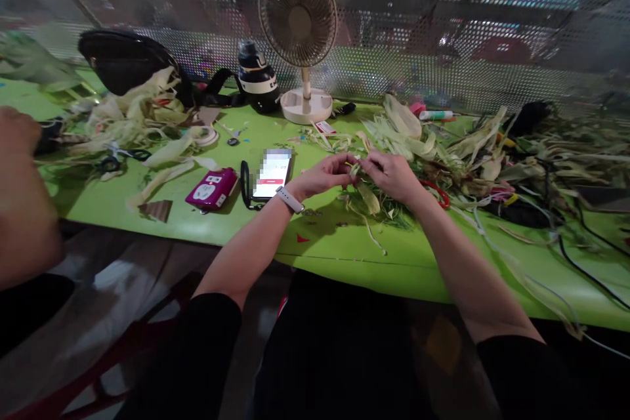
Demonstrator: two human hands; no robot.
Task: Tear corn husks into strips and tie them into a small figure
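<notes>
My left hand (331, 175), with a pale watch strap at the wrist, pinches a small piece of corn husk (355, 170) at the middle of the green table. My right hand (388, 172) is closed on the same piece from the other side, its fingertips meeting the left ones. How the fingers wrap the piece is partly hidden. Just below the hands lie a loose yellowish husk strip (368, 198) and some thin green strands (401, 215). Left of my left hand is a phone (272, 174) with a lit screen, beside a purple box-shaped device (211, 190).
A desk fan (299, 20) and a dark bottle (258, 82) stand at the back before a perforated metal screen. Husk heaps (472, 144) spread rightward among cables (566, 256). Scissors (118, 156), a black bag (130, 59) and another person's arm (24, 203) are at left.
</notes>
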